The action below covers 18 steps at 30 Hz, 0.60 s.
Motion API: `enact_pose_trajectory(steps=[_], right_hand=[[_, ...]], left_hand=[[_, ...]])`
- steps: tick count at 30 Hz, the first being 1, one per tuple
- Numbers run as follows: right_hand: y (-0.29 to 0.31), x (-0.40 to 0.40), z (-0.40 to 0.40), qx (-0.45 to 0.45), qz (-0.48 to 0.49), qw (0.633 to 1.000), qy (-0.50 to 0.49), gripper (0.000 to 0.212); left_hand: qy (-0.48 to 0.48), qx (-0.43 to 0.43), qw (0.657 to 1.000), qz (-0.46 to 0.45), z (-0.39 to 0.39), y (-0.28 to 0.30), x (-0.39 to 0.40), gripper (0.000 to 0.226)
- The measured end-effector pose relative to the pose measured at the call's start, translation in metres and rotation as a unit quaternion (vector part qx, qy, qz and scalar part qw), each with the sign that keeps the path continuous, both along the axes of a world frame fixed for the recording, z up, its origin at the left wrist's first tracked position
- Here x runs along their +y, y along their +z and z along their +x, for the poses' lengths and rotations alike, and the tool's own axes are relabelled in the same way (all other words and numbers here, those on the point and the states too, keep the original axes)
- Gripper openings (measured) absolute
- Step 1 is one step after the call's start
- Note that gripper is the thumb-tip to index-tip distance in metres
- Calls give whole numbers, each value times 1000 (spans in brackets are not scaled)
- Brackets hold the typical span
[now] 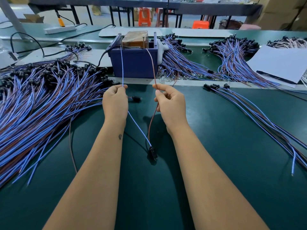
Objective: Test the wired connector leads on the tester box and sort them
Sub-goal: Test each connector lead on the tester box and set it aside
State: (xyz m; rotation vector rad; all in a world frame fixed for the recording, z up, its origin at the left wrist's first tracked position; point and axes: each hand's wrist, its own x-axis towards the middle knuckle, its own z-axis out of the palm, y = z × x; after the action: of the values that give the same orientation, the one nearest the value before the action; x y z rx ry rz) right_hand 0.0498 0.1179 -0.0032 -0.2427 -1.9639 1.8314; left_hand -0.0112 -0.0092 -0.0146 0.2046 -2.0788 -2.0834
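Left hand (115, 101) pinches blue wire (122, 63), right hand (169, 103) brown wire (152, 63), tips up at tester box (134, 63); huge pile (41, 100) left looks untested, tbh.

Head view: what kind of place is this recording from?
Most likely a factory assembly or testing line. Large piles of identical blue and brown leads cover a long green bench, a blue tester box stands at its middle, and more workbenches with orange stools stand behind.

Orange stools (144, 17) under a dark table (182, 6) behind
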Motion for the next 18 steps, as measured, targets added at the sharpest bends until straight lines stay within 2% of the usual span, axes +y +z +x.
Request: enact_pose_trajectory(steps=[18], right_hand=[[0, -1, 0, -8, 3, 1000, 12, 23]], left_hand=[[-4, 0, 1000, -6, -1, -1, 0, 26]])
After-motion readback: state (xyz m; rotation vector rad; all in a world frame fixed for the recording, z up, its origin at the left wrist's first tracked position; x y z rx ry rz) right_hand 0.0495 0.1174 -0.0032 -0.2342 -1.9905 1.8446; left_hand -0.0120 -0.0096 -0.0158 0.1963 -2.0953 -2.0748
